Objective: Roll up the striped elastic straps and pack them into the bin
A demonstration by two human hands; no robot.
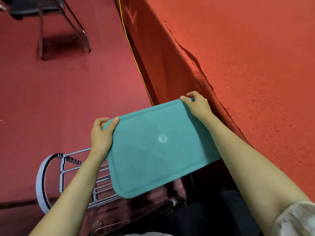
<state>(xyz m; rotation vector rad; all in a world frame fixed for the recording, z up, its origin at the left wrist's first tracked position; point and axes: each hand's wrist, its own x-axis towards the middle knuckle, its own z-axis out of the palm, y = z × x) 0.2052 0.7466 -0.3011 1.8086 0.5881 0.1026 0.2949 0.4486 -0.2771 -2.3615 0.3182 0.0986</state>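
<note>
A teal plastic bin lid (160, 147) with rounded corners is held flat in the air between both my hands, beside the edge of a table covered in red cloth (255, 65). My left hand (101, 133) grips its far left corner, thumb on top. My right hand (197, 104) grips its far right corner, fingers curled over the rim. No striped straps and no bin body are in view.
A metal wire rack (81, 174) with a curved white end stands on the red floor below the lid. A yellow cord (134, 60) runs along the hanging tablecloth. Dark chair legs (64, 26) stand at the far left. Dark shapes lie under the table edge.
</note>
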